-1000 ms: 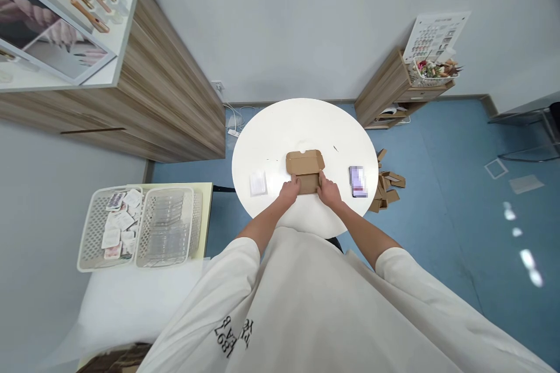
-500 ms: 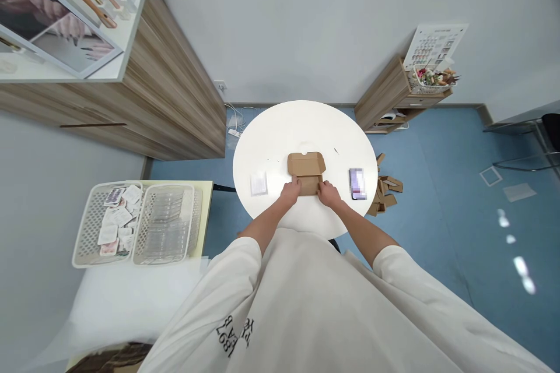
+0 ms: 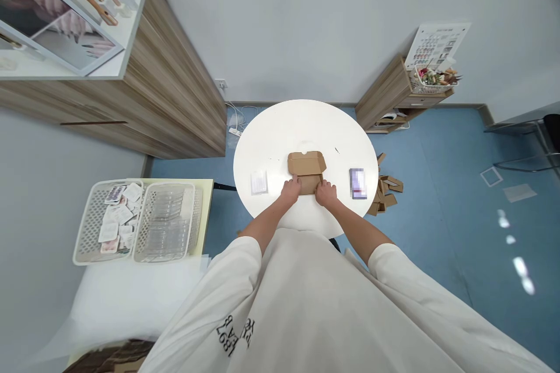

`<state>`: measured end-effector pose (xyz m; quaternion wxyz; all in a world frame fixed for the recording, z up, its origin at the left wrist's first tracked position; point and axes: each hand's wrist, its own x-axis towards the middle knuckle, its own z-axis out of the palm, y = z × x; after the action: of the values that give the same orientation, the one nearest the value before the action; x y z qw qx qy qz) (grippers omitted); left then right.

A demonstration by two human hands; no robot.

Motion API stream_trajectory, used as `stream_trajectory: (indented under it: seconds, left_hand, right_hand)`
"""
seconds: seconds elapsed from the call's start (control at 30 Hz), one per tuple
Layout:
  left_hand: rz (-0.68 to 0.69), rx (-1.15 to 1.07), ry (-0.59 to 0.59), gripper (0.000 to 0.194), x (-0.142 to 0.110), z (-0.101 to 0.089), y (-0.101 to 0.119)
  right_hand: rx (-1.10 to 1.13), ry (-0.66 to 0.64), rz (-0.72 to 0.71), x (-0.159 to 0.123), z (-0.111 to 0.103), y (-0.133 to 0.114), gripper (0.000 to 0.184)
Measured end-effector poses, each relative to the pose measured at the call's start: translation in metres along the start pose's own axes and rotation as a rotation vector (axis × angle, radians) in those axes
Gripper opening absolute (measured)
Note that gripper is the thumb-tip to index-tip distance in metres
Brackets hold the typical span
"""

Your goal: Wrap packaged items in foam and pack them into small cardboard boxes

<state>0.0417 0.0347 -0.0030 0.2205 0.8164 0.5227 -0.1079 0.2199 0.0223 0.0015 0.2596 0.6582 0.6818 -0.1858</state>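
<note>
A small brown cardboard box [image 3: 307, 164] lies on the white oval table [image 3: 301, 122] with its lid flap folded back, away from me. My left hand [image 3: 291, 189] grips the box's left side near the front corner. At the front right corner, my right hand [image 3: 326, 193] has its fingers closed on the cardboard edge. The inside of the box shows plain brown between my hands. Left of it lies a clear flat plastic packet [image 3: 259, 182], and to the right a purple package [image 3: 357, 183], its face blurred.
Flattened cardboard boxes [image 3: 385, 189] lie on the floor right of the table. On a side table at left stand two white baskets, one with small packets [image 3: 115, 218], one with clear plastic trays [image 3: 165, 222]. A wooden cabinet [image 3: 184, 81] and a small shelf [image 3: 387, 93] flank the table.
My right hand has shifted slightly left and down at the box's front right corner. My left hand and the box have hardly moved.
</note>
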Motion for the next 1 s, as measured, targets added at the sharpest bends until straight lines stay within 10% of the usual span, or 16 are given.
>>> stream_trajectory:
  seconds: [0.27,0.57,1.0]
  left_hand:
    - [0.000,0.040,0.030,0.067,-0.006,0.008,-0.002]
    - [0.014,0.044,-0.004,0.064,-0.015,0.008,-0.010]
    - [0.032,-0.072,0.057,0.064,-0.031,0.008,-0.021]
  right_hand:
    - [0.109,0.039,-0.108,-0.013,-0.005,0.013,0.033]
    - [0.033,0.083,-0.238,-0.010,-0.005,0.010,0.072]
    - [-0.005,0.084,-0.272,-0.008,-0.005,0.010,0.056]
